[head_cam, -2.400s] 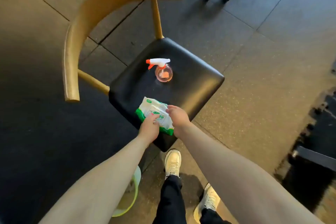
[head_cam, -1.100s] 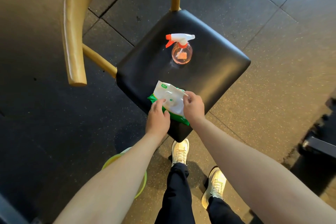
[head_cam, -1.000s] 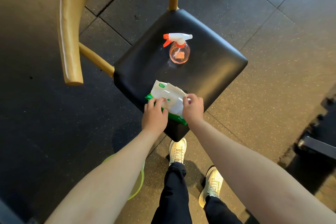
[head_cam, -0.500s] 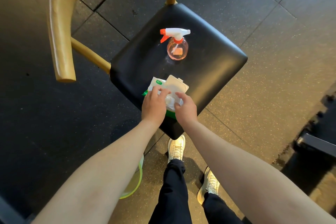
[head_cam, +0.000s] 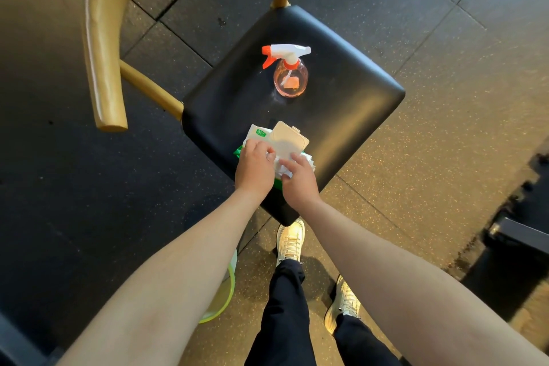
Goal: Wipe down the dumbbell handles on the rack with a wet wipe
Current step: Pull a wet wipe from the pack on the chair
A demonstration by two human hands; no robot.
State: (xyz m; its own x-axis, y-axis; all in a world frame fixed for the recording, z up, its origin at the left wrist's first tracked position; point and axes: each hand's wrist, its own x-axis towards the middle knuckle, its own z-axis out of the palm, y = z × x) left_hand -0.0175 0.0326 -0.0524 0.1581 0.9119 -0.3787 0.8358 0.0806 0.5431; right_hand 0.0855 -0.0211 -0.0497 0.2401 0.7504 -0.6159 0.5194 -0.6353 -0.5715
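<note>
Two hands met over the wipes. Well to the left of your left hand (head_cam: pixel 255 165) curved the wooden backrest (head_cam: pixel 99 38). Under that forearm the rim of a green basin (head_cam: pixel 224 296) showed on the floor. Your left hand lay on the wipe pack (head_cam: pixel 257 134), fingers curled over its left end, holding it down on the near corner of the black chair seat (head_cam: pixel 350 116). The pack's lid (head_cam: pixel 289 140) stood flipped open just beyond your knuckles.

Between your hands a crumpled white tuft of wet wipe (head_cam: pixel 279 169) stuck up from the opening. Your right hand (head_cam: pixel 298 183) pinched at it with thumb and fingertips; how much of the sheet it had, I could not tell.

By my reading that wipe was thin, limp, damp and nearly weightless. It would likely cling to the sheet beneath and tear if yanked. You would do best to take it low on the tuft, close to the opening, and draw it out slowly. The pack itself was soft and light, so it would probably lift with the wipe unless your left hand pinned it.

Beyond your right hand, well apart from it, a pink spray bottle (head_cam: pixel 290 76) stood upright. No dumbbell or rack was in view.
</note>
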